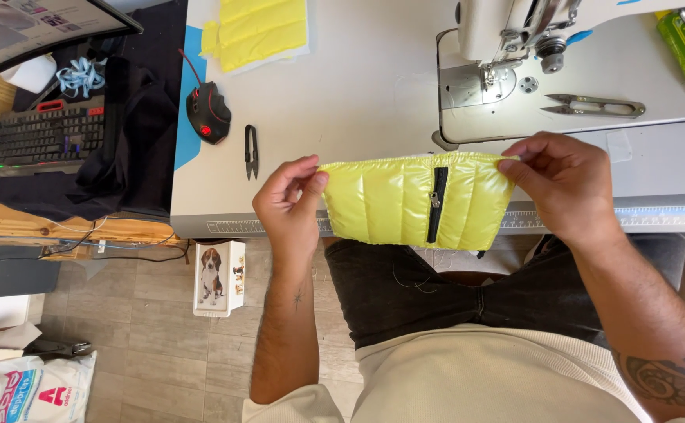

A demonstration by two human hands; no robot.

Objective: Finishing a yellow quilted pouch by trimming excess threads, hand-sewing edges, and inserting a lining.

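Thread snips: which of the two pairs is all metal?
The silver thread snips by the sewing machine; the black-handled snips lie beside the computer mouse.

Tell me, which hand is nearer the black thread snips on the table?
Left. The left hand is just right of the black thread snips; the right hand pinches the yellow quilted pouch's far corner.

The yellow pouch [405,202] is shiny, puffy cloth; the snips [593,106] are bright metal; the worktop [358,94] is smooth and matt.
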